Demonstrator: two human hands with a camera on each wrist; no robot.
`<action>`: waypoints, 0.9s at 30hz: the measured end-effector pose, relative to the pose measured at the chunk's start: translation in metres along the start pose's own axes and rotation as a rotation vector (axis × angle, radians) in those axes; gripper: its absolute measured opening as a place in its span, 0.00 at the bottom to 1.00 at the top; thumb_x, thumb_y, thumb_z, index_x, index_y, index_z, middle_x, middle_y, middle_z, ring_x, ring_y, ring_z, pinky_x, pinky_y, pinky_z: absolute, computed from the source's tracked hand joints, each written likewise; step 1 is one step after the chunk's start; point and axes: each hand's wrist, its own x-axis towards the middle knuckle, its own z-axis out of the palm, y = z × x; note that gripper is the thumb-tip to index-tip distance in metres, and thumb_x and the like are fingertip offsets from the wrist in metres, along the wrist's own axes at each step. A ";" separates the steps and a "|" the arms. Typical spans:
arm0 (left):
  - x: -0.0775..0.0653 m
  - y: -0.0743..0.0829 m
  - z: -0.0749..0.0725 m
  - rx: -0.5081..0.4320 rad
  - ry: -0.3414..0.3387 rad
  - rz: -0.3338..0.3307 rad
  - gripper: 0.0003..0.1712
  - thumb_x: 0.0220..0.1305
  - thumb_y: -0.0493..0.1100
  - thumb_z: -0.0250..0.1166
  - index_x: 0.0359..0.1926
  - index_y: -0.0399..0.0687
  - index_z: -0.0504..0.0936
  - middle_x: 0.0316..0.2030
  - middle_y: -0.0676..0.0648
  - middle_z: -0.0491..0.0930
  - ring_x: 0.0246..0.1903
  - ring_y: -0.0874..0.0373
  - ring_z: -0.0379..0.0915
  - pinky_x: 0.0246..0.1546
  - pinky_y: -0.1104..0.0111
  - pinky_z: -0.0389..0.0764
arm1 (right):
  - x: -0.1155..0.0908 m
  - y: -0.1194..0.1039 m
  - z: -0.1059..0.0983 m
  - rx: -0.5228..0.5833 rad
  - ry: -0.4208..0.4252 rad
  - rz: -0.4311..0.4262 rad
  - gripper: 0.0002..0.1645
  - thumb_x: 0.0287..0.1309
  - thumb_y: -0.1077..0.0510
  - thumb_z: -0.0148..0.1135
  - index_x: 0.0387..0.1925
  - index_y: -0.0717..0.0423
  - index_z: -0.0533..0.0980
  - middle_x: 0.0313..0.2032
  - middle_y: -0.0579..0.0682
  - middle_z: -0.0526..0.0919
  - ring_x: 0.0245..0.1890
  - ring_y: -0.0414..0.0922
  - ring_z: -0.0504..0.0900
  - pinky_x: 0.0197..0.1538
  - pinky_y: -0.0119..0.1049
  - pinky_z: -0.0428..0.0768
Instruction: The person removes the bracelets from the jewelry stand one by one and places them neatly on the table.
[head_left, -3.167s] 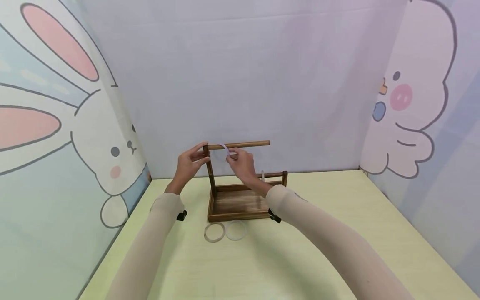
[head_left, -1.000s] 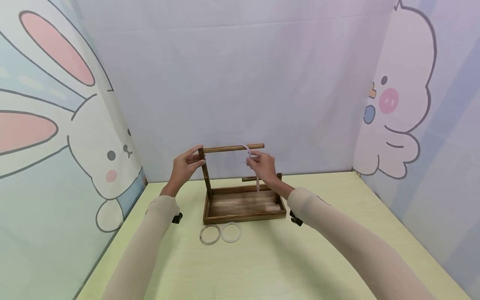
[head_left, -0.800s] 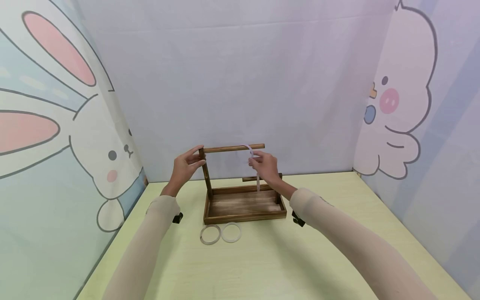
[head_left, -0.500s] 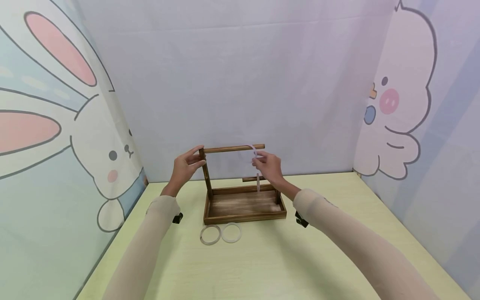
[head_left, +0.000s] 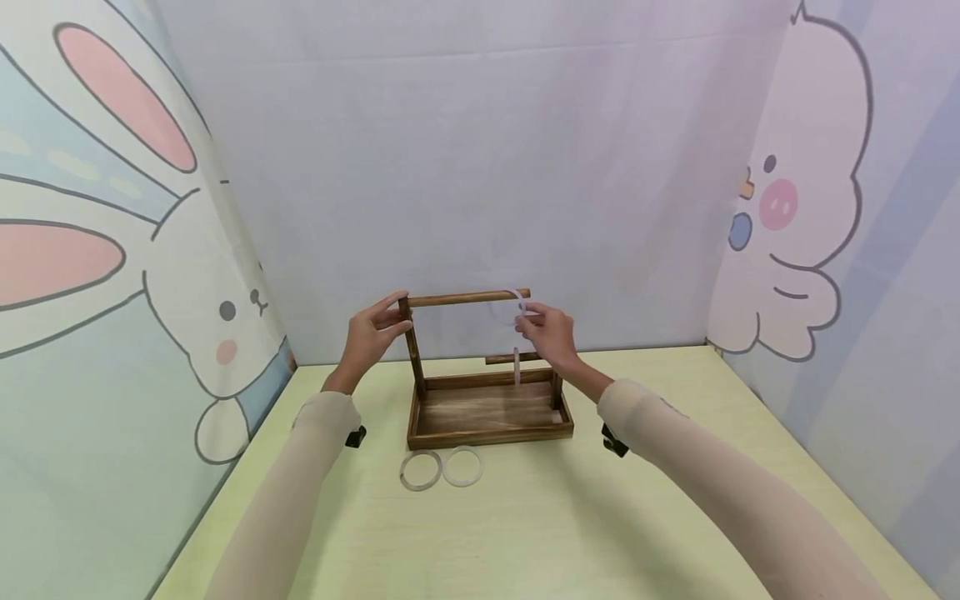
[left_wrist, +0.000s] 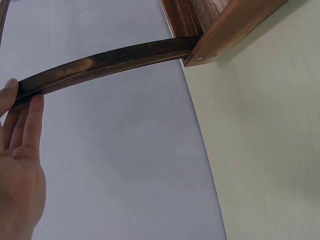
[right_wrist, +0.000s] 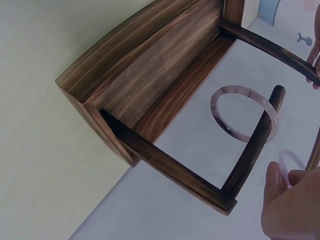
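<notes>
1. A dark-stained wooden rack (head_left: 491, 435), its grain streaked, stands on a pale, faintly grained worktop (head_left: 510, 533): one rectangular tray, two posts and two rounded bars, the upper bar (head_left: 457, 298) reaching from the left post (head_left: 415, 358), the lower bar (head_left: 501, 360) from the right.
2. Four smooth, slender rings are counted about the rack: one around each bar, two flat on the worktop before its tray.
3. At the upper bar's free end, the right hand (head_left: 547, 332) pinches a translucent violet ring (head_left: 521, 296), fingers clamped on its rim, the loop around the bar.
4. The left hand (head_left: 367, 337) grips the top of the rack's left post, its fingers and thumb on opposite sides.
5. In front of the rack, a brownish-grey ring (head_left: 401, 472) and a whitish ring (head_left: 482, 465) lie side by side, rims touching or nearly so.
6. Seen almost edge-on from the head, the hanging ring (head_left: 517, 367) on the rack's lower bar shows its full circle and brown marbling to the right wrist camera.
7. Only the left wrist view shows two round screw heads (left_wrist: 200, 58) in the rack's tray end.
</notes>
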 end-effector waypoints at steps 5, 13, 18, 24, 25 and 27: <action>0.000 -0.001 0.000 -0.008 0.001 0.005 0.34 0.64 0.32 0.73 0.69 0.60 0.80 0.53 0.37 0.86 0.52 0.44 0.86 0.50 0.68 0.85 | 0.001 0.004 -0.006 -0.011 0.000 0.000 0.20 0.72 0.64 0.63 0.61 0.69 0.79 0.45 0.66 0.88 0.44 0.56 0.91 0.45 0.39 0.89; 0.000 0.001 0.000 0.005 -0.002 0.019 0.34 0.64 0.27 0.70 0.71 0.47 0.77 0.53 0.31 0.84 0.52 0.36 0.84 0.49 0.71 0.85 | 0.000 0.005 -0.017 0.009 0.004 0.036 0.22 0.73 0.65 0.62 0.63 0.71 0.77 0.47 0.68 0.87 0.46 0.58 0.90 0.47 0.39 0.88; -0.004 0.019 -0.003 -0.005 -0.017 0.017 0.34 0.64 0.25 0.70 0.70 0.44 0.78 0.52 0.30 0.84 0.52 0.36 0.84 0.49 0.68 0.85 | 0.000 0.004 -0.019 0.014 0.008 0.042 0.22 0.72 0.65 0.62 0.63 0.71 0.77 0.48 0.68 0.87 0.47 0.58 0.90 0.48 0.40 0.88; -0.008 0.034 -0.005 -0.006 -0.023 0.043 0.33 0.64 0.24 0.70 0.69 0.40 0.78 0.52 0.27 0.83 0.51 0.33 0.84 0.48 0.67 0.86 | 0.000 0.006 -0.021 0.039 0.008 0.059 0.22 0.72 0.65 0.63 0.63 0.71 0.77 0.48 0.68 0.87 0.47 0.59 0.89 0.47 0.38 0.88; -0.008 0.034 -0.005 -0.008 -0.023 0.044 0.33 0.64 0.24 0.70 0.69 0.40 0.78 0.52 0.27 0.83 0.51 0.33 0.84 0.48 0.68 0.86 | -0.001 0.006 -0.022 0.043 0.008 0.062 0.22 0.72 0.65 0.63 0.63 0.71 0.77 0.48 0.68 0.87 0.47 0.59 0.89 0.47 0.38 0.88; -0.008 0.034 -0.005 -0.014 -0.021 0.037 0.33 0.64 0.25 0.70 0.69 0.42 0.78 0.52 0.28 0.84 0.51 0.34 0.84 0.48 0.69 0.86 | -0.001 0.005 -0.024 0.053 0.007 0.065 0.22 0.72 0.65 0.63 0.63 0.71 0.77 0.48 0.68 0.87 0.47 0.60 0.89 0.47 0.38 0.88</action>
